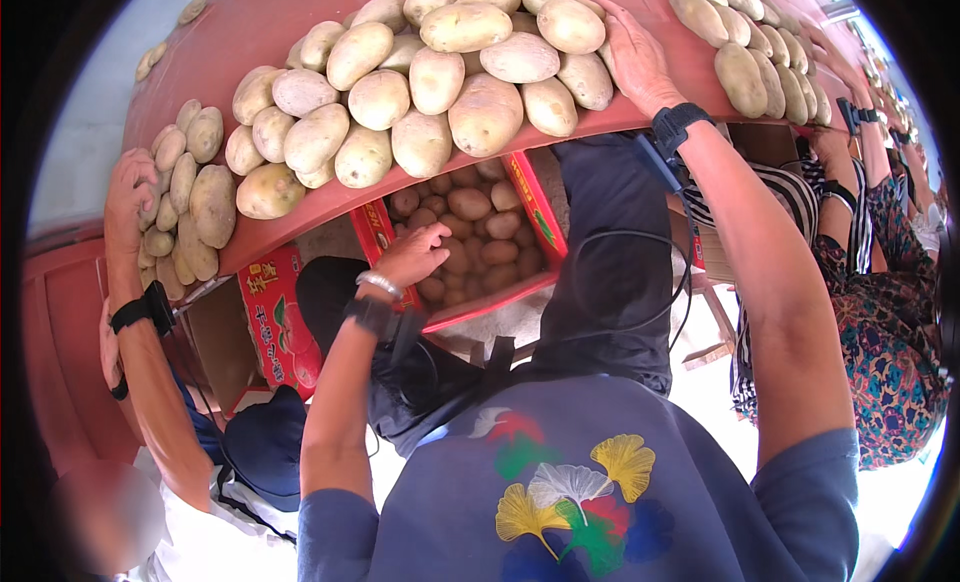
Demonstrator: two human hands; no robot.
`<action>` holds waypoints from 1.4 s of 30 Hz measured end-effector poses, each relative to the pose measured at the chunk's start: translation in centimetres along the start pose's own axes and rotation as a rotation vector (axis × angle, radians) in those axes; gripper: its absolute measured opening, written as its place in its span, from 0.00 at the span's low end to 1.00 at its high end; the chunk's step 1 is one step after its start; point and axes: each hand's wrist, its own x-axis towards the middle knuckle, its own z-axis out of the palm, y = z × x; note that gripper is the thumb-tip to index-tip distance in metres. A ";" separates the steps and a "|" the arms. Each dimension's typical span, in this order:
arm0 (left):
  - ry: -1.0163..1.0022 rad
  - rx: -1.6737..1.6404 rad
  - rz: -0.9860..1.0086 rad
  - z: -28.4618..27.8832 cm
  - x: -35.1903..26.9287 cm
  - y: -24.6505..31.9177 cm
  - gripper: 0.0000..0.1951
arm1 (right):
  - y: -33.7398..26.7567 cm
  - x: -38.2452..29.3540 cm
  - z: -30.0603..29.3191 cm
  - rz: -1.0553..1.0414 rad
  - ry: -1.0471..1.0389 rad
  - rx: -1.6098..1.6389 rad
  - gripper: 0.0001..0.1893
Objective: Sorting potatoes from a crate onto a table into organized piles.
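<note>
A heap of pale potatoes [486, 115] lies on the red tabletop [259, 28] in front of me. Flat along the heap's right end rests my right hand [641, 57], its fingers stretched out and touching the outer potatoes. Below the table edge, between my knees, stands a red cardboard box [541, 207] with many smaller brownish potatoes [480, 246] inside. My left hand [411, 258] hovers over the left side of this box, fingers loosely bent and a little apart. Nothing shows in its grasp, though the palm is hidden.
At left, a co-worker's hand [133, 196] touches another potato pile [196, 199]. A printed red carton [281, 319] stands below it. More potatoes [765, 64] lie at right, where other people's arms [832, 162] reach in. A black cable [686, 259] hangs from my right wrist.
</note>
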 end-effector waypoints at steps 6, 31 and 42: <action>-0.202 0.067 -0.228 6.2 5.5 -7.6 0.26 | -2.4 0.3 0.2 0.091 0.042 0.061 0.20; -0.249 -0.377 0.180 2.3 4.5 -2.4 0.25 | -3.4 -0.4 -0.7 0.157 0.035 0.140 0.19; 0.811 -0.801 0.345 -14.8 -7.0 9.6 0.20 | -3.0 -0.8 -1.1 0.195 0.022 0.117 0.20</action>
